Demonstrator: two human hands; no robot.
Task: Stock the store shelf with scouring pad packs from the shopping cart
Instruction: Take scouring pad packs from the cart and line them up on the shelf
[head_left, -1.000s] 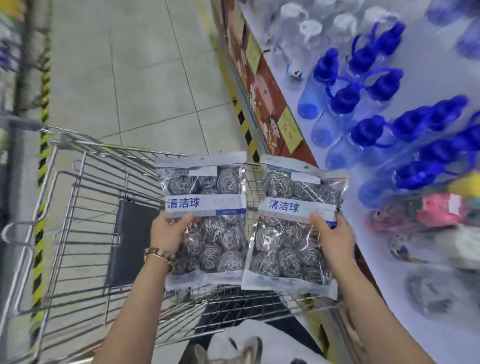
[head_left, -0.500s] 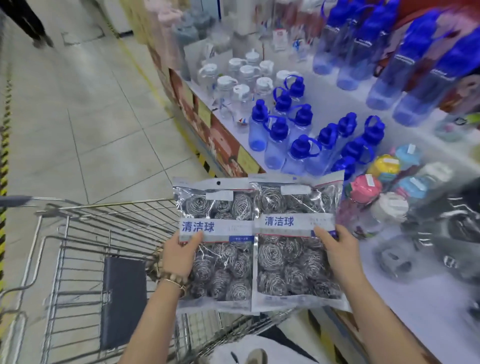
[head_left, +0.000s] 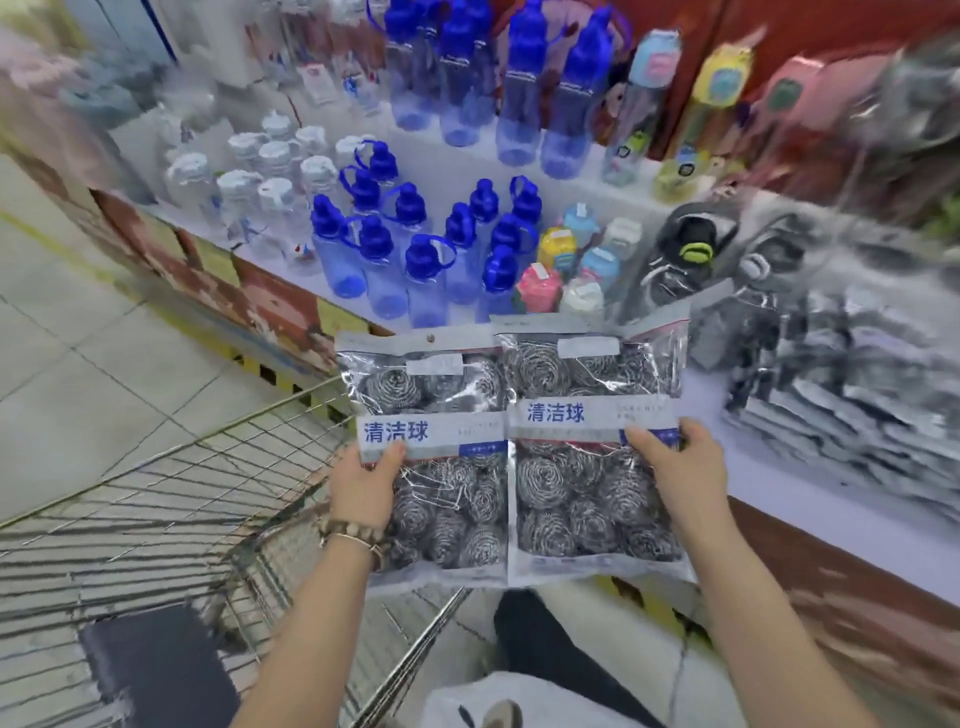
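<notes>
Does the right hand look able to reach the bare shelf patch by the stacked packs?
Probably yes: the right hand, holding its pack, hovers beside a bare patch of shelf, with nothing between; the blurred stack lies just beyond.

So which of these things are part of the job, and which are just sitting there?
Part of the job:
left pack, held by left hand
right pack, held by right hand
cart
shelf

Just there:
blue bottles
clear bottles
small coloured bottles
</notes>
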